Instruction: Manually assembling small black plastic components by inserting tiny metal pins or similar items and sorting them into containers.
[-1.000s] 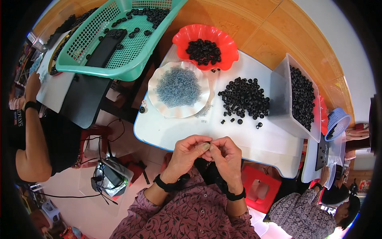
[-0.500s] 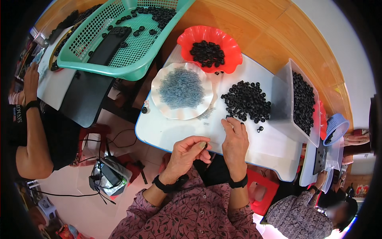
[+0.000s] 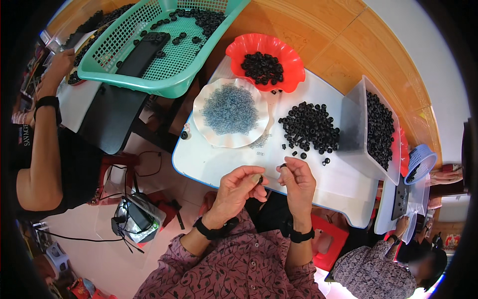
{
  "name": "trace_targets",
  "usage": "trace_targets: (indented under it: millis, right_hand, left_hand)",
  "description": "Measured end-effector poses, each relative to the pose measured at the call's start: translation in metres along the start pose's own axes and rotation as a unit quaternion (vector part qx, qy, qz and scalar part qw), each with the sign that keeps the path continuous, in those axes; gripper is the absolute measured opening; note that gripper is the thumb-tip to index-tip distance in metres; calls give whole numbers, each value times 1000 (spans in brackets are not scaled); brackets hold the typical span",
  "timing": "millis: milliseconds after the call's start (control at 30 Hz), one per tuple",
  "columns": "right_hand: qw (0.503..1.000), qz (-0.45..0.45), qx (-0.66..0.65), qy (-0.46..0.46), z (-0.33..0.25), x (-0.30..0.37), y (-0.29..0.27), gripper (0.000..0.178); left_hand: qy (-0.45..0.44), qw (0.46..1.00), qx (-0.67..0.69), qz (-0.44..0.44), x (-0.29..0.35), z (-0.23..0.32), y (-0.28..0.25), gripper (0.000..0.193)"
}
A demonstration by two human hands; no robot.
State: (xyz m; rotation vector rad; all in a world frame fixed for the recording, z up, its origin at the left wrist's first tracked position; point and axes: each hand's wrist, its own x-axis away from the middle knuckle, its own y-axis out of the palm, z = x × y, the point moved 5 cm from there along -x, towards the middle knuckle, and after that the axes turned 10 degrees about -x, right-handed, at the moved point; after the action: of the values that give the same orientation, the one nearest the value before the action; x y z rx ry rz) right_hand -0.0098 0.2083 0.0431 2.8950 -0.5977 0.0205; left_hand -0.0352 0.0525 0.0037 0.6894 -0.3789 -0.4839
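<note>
Over the front edge of the white table (image 3: 214, 167), my left hand (image 3: 234, 189) pinches a small black ring-shaped part (image 3: 260, 179) between thumb and forefinger. Just to its right, my right hand (image 3: 299, 187) holds another small black part (image 3: 284, 165) at its fingertips. A loose pile of black round parts (image 3: 309, 127) lies beyond my right hand, with a few strays at its near side. Left of that pile stands a white wavy-rimmed plate (image 3: 199, 113) heaped with tiny bluish clear pieces (image 3: 230, 109).
Behind the plate is a red wavy bowl (image 3: 295, 60) of black parts. A tall clear bin (image 3: 352, 117) full of them stands at right, near a blue basket (image 3: 422, 158). A green basket (image 3: 164, 87) sits far left. Co-workers are on both sides; cables (image 3: 119, 224) lie lower left.
My right hand has drawn back from the pile's near edge toward my left hand, bringing a small black part. My left hand keeps its pinch, nearly in place. The left co-worker's arm has moved.
</note>
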Motion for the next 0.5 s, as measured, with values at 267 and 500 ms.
trace_targets:
  millis: [267,500]
  right_hand:
    - [995,-35,-77,49,-2,15,0,21]
    - [991,-62,-113,21,-4,26,5,19]
  left_hand:
    - [6,1000,13,-4,3,0,8,21]
    - [13,999,41,-22,5,-1,10,21]
